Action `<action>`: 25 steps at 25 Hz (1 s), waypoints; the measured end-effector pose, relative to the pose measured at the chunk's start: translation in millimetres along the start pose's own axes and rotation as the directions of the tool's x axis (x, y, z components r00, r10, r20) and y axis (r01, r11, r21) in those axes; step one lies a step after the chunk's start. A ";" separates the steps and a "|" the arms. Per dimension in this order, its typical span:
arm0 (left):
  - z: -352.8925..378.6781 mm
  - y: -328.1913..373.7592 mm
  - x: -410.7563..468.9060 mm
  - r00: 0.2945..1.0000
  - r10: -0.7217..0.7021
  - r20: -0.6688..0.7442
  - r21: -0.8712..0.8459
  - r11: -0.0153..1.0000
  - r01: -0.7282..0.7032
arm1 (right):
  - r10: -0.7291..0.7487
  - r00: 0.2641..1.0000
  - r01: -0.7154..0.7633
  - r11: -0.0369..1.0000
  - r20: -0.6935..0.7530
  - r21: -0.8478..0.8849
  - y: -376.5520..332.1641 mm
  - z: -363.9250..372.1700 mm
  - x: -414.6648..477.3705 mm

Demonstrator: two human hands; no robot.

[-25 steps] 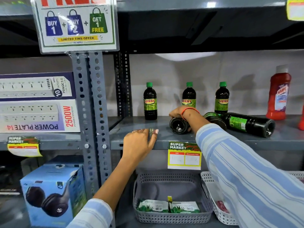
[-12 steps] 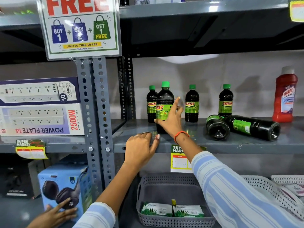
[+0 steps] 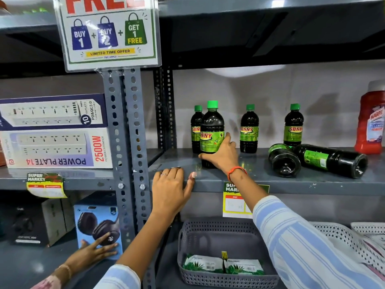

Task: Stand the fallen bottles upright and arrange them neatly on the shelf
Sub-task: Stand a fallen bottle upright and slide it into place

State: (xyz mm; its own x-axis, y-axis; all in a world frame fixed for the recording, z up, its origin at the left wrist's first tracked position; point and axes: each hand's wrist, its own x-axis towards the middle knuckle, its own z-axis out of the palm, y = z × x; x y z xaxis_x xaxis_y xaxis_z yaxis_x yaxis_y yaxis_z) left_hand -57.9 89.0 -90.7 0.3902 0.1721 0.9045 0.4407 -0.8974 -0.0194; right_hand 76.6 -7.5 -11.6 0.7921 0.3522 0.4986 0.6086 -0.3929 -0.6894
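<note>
At the far left we see two stacked white and purple power-strip boxes (image 3: 54, 132) on a neighbouring grey shelf, and below them a blue headphone box (image 3: 96, 228) with another person's hand (image 3: 93, 252) laid flat on it. A white "buy 2 get 1 free" offer sign (image 3: 108, 32) hangs over the perforated grey metal upright (image 3: 129, 142).

Our left hand (image 3: 169, 191) rests on the front lip of the grey metal shelf (image 3: 291, 184), fingers flat and spread, its grip holding nothing.

Just right of it, our right hand (image 3: 224, 156) wraps its grip around the lower body of a dark green-capped plastic bottle with a green "Sunny" label (image 3: 212, 134), which stands upright near the front left of the shelf. Directly behind it stands a second upright bottle (image 3: 195, 130), partly hidden. Farther right, at the back, stand two more upright bottles (image 3: 249, 129) (image 3: 293, 126).

Right of our wrist, two fallen dark bottles (image 3: 284, 160) (image 3: 333, 160) lie on their sides touching each other, bases towards us, in front of the rightmost upright one. At the far right stands a red cleaner bottle with a white cap (image 3: 373, 119).

Below the shelf sits a grey perforated plastic basket (image 3: 208, 230) with packets inside.
</note>
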 end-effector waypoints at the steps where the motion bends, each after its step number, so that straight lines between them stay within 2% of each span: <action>1: -0.1 0.9 0.1 1.000 -0.008 0.001 -0.001 1.000 0.008 | -0.014 0.999 0.011 0.998 0.042 0.056 -0.7 -0.2 -1.8; 4: -1.3 1.7 0.2 1.000 -0.022 -0.004 -0.006 1.000 0.022 | -0.025 0.984 -0.014 0.976 0.178 0.215 -5.8 -0.2 -6.7; 8: -1.3 2.2 -1.9 1.000 -0.016 -0.015 -0.017 1.000 0.016 | -0.051 0.980 0.005 0.972 0.190 0.233 -0.4 1.9 -5.0; 14: 1.4 -0.2 -6.8 0.998 -0.019 -0.060 -0.021 1.000 0.018 | -0.131 0.950 0.045 0.956 0.283 0.290 -5.9 -9.6 -19.9; 20: 3.0 0.5 -6.1 0.998 -0.016 -0.056 -0.002 1.000 0.016 | -0.128 0.978 0.112 0.988 0.166 0.106 -17.1 5.5 -33.3; 25: 5.9 2.3 -6.9 0.996 -0.047 -0.074 -0.006 0.999 0.047 | -0.132 0.979 0.119 0.989 0.156 0.087 -22.1 7.8 -40.0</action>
State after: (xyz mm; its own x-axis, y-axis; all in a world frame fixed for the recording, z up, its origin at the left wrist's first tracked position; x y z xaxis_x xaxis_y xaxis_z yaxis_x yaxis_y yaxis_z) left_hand -54.7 88.1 -99.5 0.3079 0.1834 0.9336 0.4537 -0.8908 0.0254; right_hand 31.1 -6.2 -20.3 0.6879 0.5293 0.4967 0.6923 -0.2729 -0.6680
